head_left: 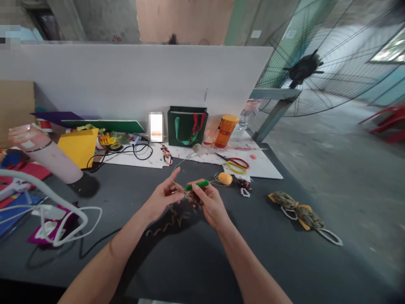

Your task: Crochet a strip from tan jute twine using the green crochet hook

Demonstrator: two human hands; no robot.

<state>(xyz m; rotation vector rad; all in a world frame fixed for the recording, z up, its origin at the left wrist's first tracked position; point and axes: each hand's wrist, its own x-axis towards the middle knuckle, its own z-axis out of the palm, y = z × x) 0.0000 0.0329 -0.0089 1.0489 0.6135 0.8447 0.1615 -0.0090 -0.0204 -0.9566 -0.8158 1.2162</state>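
In the head view, my right hand [211, 203] is closed around a green-handled crochet hook [201, 184], its tip pointing left. My left hand [162, 197] pinches a small brownish crochet piece [190, 196], with the index finger raised and a thin strand of yarn running over it. The hook's tip meets the piece between both hands; the exact stitch is too small to make out. From the piece hangs a curly crocheted strand [163, 229] toward the tabletop. A light yarn ball [196, 147] lies beyond my hands. An orange-yellow egg-shaped thing [225, 179] sits just past my right hand.
Scissors [237, 164] with red and yellow handles lie at the back right, near an orange bottle [225, 131] and a dark green bag [187, 126]. A braided bundle [297, 210] rests rightward. A pink tumbler [47, 154] and a white cable [72, 202] are left.
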